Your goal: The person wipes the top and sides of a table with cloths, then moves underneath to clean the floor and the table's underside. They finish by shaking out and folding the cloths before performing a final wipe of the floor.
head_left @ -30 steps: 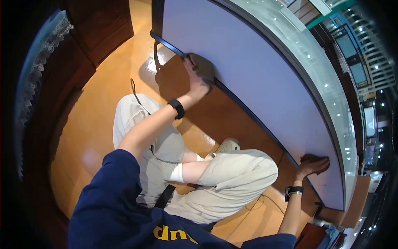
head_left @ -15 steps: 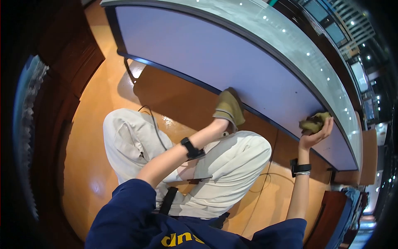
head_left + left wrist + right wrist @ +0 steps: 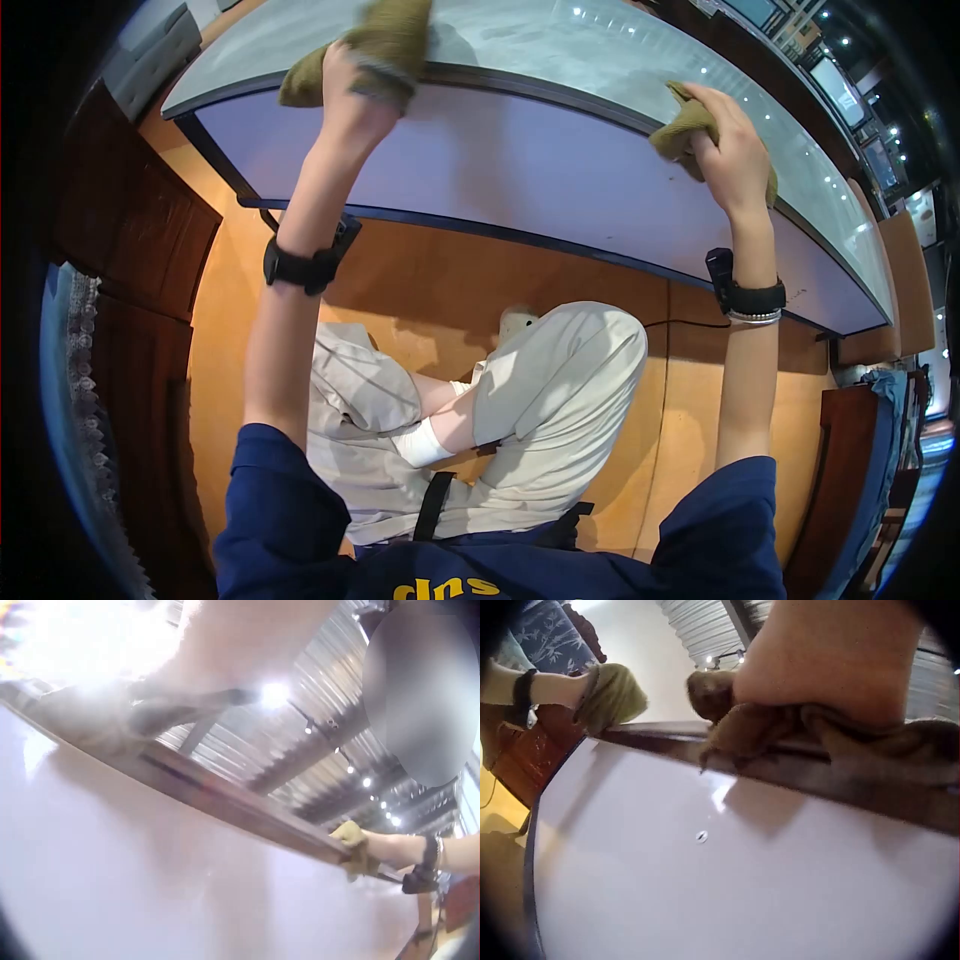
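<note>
My left hand (image 3: 352,112) holds an olive-green cloth (image 3: 398,45), blurred by motion, over the top edge of a long table near its left end. The cloth hides most of the fingers. Farther right along that edge, my right hand (image 3: 738,165) grips a second olive cloth (image 3: 684,125), bunched between thumb and fingers. In the right wrist view this cloth (image 3: 757,731) lies folded along the dark edge trim (image 3: 900,791). Below both hands is the table's pale, smooth side panel (image 3: 540,180); above them is its glossy marbled top (image 3: 560,45).
The person sits cross-legged on the orange-brown floor (image 3: 600,540), knees (image 3: 600,340) close to the panel. Dark wooden furniture (image 3: 140,190) stands at the left, a brown chair (image 3: 905,270) beyond the table's right end. A thin black cable (image 3: 690,323) lies on the floor by the knee.
Both hands have risen with their cloths from the lower part of the panel to the top edge. The left hand went furthest, swinging up and left. The head view has turned too.
</note>
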A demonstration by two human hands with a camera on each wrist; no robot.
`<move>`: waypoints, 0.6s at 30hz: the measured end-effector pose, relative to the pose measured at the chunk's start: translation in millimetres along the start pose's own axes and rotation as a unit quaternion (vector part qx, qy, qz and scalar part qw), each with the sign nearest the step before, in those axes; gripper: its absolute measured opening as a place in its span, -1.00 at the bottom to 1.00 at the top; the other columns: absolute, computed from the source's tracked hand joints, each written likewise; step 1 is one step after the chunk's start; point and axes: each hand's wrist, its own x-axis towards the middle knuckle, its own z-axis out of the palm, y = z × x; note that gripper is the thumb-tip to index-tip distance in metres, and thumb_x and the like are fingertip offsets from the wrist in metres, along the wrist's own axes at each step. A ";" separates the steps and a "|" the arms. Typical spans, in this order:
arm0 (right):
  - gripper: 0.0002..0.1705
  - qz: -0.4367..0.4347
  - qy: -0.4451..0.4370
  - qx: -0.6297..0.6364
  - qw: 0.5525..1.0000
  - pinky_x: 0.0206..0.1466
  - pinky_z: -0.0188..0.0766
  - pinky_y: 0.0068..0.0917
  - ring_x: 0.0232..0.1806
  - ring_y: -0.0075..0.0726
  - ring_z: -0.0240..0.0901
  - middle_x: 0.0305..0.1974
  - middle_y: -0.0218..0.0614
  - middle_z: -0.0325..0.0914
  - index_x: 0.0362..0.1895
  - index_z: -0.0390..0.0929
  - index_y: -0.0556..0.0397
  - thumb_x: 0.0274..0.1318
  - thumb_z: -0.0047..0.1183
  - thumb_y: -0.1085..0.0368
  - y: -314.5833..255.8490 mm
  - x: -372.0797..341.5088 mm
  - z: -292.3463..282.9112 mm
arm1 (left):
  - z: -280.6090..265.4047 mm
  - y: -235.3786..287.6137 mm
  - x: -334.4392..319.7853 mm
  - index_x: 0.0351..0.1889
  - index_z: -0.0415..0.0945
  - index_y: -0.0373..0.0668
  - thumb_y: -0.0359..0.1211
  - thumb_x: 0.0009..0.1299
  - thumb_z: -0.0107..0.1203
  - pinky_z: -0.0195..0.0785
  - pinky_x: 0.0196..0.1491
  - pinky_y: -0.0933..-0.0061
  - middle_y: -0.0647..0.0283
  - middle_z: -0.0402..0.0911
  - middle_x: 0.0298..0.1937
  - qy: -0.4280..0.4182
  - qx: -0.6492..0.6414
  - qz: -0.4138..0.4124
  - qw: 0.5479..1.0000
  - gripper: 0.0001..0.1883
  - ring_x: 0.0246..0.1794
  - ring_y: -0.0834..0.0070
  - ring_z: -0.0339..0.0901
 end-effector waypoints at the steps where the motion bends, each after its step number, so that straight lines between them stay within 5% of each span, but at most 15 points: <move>1: -0.57 0.002 0.001 -0.004 1.000 -0.02 0.33 -0.35 -0.03 -0.19 0.37 -0.07 -0.41 0.46 -0.06 0.46 -0.15 -0.16 -0.03 0.24 -0.6 0.3 0.4 | 5.8 6.8 8.9 -0.22 0.49 -0.23 -0.28 0.14 0.05 0.23 -0.03 0.33 0.24 0.57 -0.22 -0.075 0.340 0.179 0.920 -0.71 -0.14 0.32 0.47; 2: -0.57 0.005 0.002 0.001 1.000 -0.03 0.33 -0.35 -0.03 -0.20 0.38 -0.07 -0.41 0.47 -0.06 0.47 -0.15 -0.16 -0.02 0.23 -0.2 -0.2 0.0 | 19.8 16.9 9.3 -0.34 0.54 -0.22 -0.30 -0.03 0.11 0.24 -0.03 0.26 0.21 0.57 -0.19 -0.062 0.332 0.168 0.926 -0.71 -0.11 0.28 0.46; 6: -0.59 0.011 0.012 -0.013 1.000 -0.07 0.36 -0.35 -0.08 -0.22 0.40 -0.10 -0.43 0.47 -0.09 0.48 -0.17 -0.16 -0.01 0.22 -0.8 -1.8 2.3 | 62.8 37.3 5.3 -0.44 0.59 -0.16 -0.30 -0.03 0.07 0.25 -0.02 0.30 0.25 0.58 -0.18 -0.096 0.322 0.172 0.926 -0.78 -0.09 0.35 0.47; 11: -0.61 0.014 0.020 -0.037 0.999 -0.14 0.38 -0.34 -0.14 -0.21 0.43 -0.14 -0.43 0.48 -0.13 0.50 -0.17 -0.18 0.00 0.25 -5.0 -2.8 2.3 | 135.9 81.3 -0.9 -0.73 0.52 -0.15 -0.21 -0.16 0.10 0.31 -0.33 0.43 0.23 0.51 -0.50 -0.130 0.264 0.218 0.931 -0.80 -0.41 0.37 0.50; 12: -0.62 0.015 0.024 -0.032 0.999 -0.15 0.38 -0.34 -0.15 -0.21 0.43 -0.15 -0.43 0.49 -0.14 0.50 -0.17 -0.19 0.00 0.26 -3.8 -3.6 3.4 | 137.8 98.3 0.1 -0.59 0.58 -0.19 -0.32 -0.17 0.13 0.36 -0.07 0.39 0.21 0.58 -0.13 -0.226 0.265 0.137 0.927 -0.81 -0.13 0.37 0.50; 18: -0.62 0.010 0.048 -0.030 0.998 -0.19 0.38 -0.35 -0.19 -0.21 0.44 -0.20 -0.43 0.49 -0.18 0.51 -0.17 -0.24 0.00 0.29 -3.3 -5.9 4.8 | 138.1 85.7 -5.1 -0.59 0.58 -0.19 -0.29 -0.17 0.19 0.37 -0.13 0.42 0.27 0.58 -0.15 -0.152 0.240 0.202 0.937 -0.80 -0.17 0.41 0.53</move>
